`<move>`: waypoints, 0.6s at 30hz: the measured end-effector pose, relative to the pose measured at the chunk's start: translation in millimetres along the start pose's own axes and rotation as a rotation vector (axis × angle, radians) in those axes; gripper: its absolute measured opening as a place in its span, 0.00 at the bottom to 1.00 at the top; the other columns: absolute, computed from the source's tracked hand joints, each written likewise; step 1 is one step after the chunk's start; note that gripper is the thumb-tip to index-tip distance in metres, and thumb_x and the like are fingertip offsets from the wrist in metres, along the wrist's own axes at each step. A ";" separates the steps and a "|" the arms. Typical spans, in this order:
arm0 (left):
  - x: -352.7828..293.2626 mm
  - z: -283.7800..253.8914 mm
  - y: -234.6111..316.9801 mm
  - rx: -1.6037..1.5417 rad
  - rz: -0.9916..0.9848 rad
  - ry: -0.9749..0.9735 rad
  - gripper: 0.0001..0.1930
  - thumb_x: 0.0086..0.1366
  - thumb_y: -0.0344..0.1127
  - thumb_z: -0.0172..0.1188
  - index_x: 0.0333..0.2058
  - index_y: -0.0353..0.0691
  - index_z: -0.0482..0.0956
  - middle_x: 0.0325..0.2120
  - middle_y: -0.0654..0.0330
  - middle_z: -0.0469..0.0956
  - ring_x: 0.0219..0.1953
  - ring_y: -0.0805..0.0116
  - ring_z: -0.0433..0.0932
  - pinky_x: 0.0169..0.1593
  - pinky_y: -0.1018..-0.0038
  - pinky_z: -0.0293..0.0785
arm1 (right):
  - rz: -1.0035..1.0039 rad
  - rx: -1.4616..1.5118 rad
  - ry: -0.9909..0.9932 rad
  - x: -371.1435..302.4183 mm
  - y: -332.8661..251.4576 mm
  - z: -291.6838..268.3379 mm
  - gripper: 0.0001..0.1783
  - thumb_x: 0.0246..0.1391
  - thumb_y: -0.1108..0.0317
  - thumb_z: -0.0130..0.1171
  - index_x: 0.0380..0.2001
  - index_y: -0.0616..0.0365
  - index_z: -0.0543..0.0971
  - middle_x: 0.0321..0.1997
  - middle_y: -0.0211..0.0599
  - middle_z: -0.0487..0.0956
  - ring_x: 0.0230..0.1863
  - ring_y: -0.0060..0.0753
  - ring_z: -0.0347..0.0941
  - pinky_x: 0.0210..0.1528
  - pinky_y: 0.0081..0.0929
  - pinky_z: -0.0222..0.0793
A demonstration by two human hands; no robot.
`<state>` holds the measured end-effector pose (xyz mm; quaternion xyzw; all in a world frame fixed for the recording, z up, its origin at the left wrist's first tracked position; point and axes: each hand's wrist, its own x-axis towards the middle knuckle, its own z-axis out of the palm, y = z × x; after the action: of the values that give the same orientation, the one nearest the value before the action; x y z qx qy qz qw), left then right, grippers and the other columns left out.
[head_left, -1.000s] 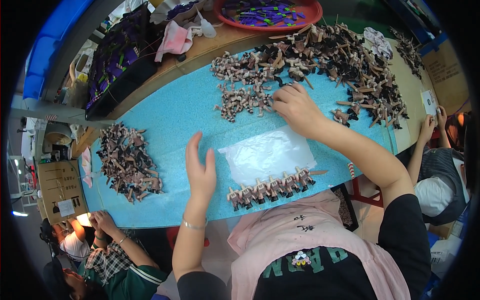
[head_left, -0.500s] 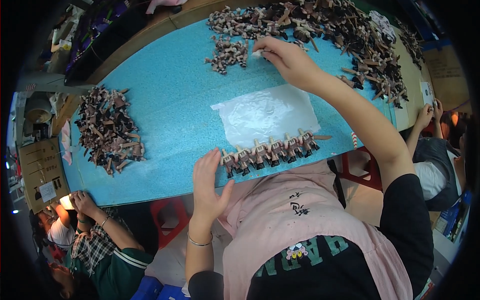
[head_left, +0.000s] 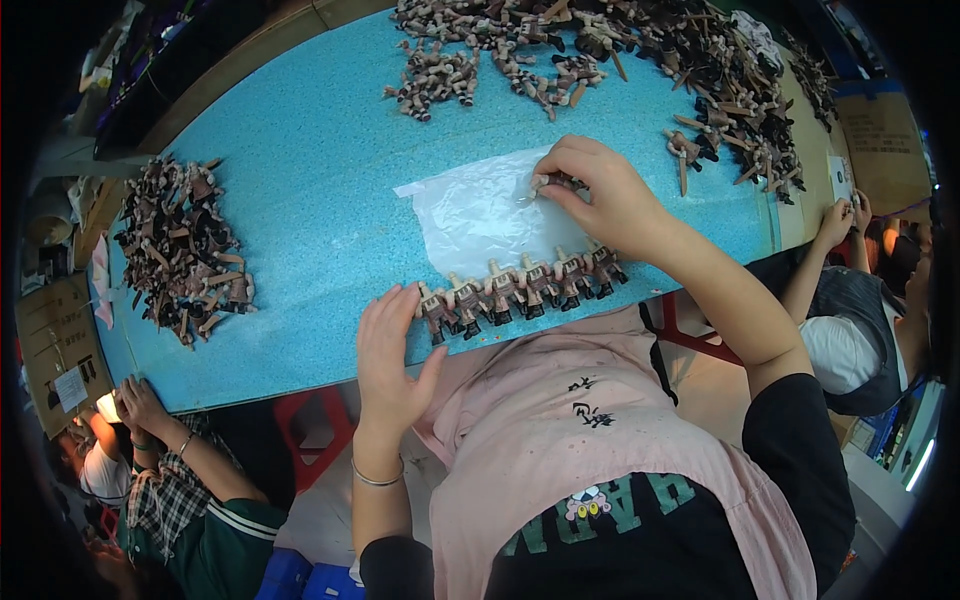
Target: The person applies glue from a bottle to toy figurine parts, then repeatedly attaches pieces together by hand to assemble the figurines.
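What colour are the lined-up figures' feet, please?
Their feet are black, best seen in the head view.

The surface is a blue, speckled top, its near edge bending across the scene. Along that edge lies a row of small brown-and-cream figures with black feet, side by side. Just beyond is a wrinkled, translucent sheet. A heap of dark brown figures sits at the left, a smaller pale cluster farther off, and a large spread of pieces fills the far right, apparently with a crumpled whitish cloth.
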<state>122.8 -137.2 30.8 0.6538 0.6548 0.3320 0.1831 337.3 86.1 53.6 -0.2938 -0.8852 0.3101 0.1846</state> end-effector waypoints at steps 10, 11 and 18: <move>-6.8 -0.9 -3.1 -0.026 -0.035 0.017 0.33 0.47 0.25 0.65 0.55 0.35 0.67 0.52 0.49 0.72 0.56 0.49 0.69 0.60 0.57 0.61 | 0.086 0.043 0.067 -4.9 0.5 -5.5 0.07 0.52 0.73 0.57 0.35 0.61 0.76 0.34 0.40 0.76 0.35 0.41 0.74 0.37 0.31 0.70; -8.6 -2.5 -4.4 -0.034 -0.055 0.019 0.33 0.47 0.25 0.66 0.55 0.35 0.68 0.51 0.49 0.72 0.55 0.48 0.69 0.59 0.58 0.62 | 0.171 0.160 0.090 -6.3 1.2 -7.7 0.07 0.53 0.73 0.57 0.37 0.61 0.75 0.34 0.39 0.77 0.34 0.35 0.74 0.36 0.28 0.70; 0.3 -7.2 4.7 -0.012 -0.039 0.006 0.34 0.46 0.25 0.66 0.56 0.35 0.67 0.52 0.48 0.71 0.54 0.48 0.69 0.57 0.59 0.64 | 0.363 0.630 0.131 -35.5 1.1 -23.6 0.11 0.59 0.71 0.53 0.43 0.64 0.75 0.31 0.28 0.75 0.31 0.18 0.69 0.34 0.15 0.65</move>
<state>121.3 -138.7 39.2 0.6387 0.6660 0.3343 0.1916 376.7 74.7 65.2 -0.3940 -0.6659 0.5757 0.2644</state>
